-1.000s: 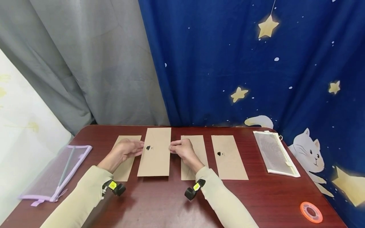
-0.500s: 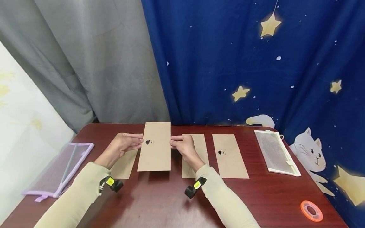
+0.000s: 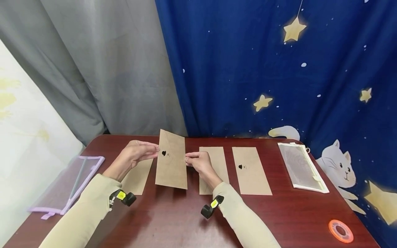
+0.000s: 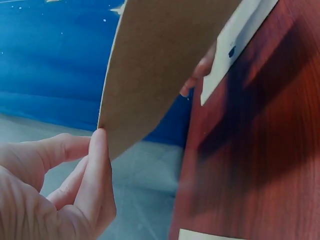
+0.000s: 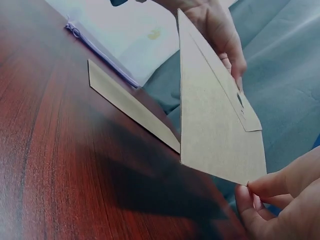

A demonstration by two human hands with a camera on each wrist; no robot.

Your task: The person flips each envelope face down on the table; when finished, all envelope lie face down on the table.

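Note:
A brown kraft paper envelope point(image 3: 172, 168) with a small black hat print is held above the table, its left side tilted up. My left hand point(image 3: 136, 154) pinches its left edge between thumb and fingers. At the opposite edge my right hand point(image 3: 202, 166) pinches it too. The right wrist view shows a flap line on the envelope point(image 5: 215, 115). Beneath my left hand lies a second envelope point(image 3: 136, 181), partly covered. A third point(image 3: 217, 156) lies partly behind my right hand, and another printed envelope point(image 3: 254, 177) rests to its right.
A purple-edged mesh zip pouch point(image 3: 69, 184) lies at the table's left side. On the right are a white-edged mesh zip pouch point(image 3: 302, 167) and an orange ring-shaped roll point(image 3: 340, 231). Curtains point(image 3: 139, 69) hang behind the dark red table point(image 3: 173, 224).
Both hands have raised the envelope off the table. It has since turned, its left side tilting up. The other envelopes have stayed in place.

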